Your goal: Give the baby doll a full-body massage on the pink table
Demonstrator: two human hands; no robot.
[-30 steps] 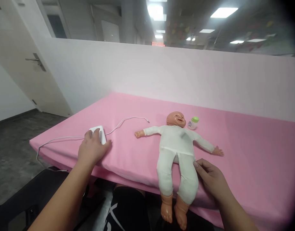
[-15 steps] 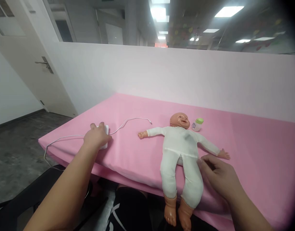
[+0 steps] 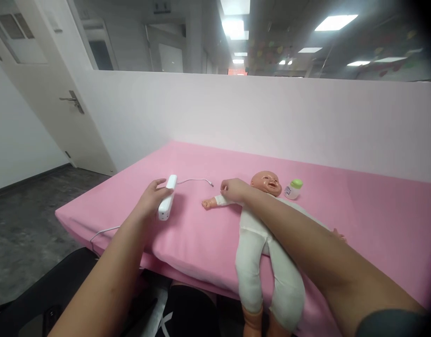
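Note:
My left hand (image 3: 155, 196) grips a white power strip (image 3: 167, 199) by its side, tilted up off the pink surface, with small holes showing on its near end. A thin white cable (image 3: 194, 180) runs from behind the strip and ends in a small plug. My right hand (image 3: 235, 188) is over the doll's outstretched arm, near that plug but apart from it. Its fingers are curled in, with nothing visible in them. The baby doll (image 3: 254, 229) in white cloth lies on its back, its chest partly hidden by my right forearm.
A small bottle with a green cap (image 3: 293, 189) stands beside the doll's head. The pink-covered table (image 3: 197, 243) meets a white wall (image 3: 236, 117) with glass above. Another white cord (image 3: 105, 230) hangs over the left edge. A door (image 3: 61, 107) is at the far left.
My left hand has lifted and tilted the power strip and moved it right. My right hand has crossed leftward over the doll, from beside its hip to its arm.

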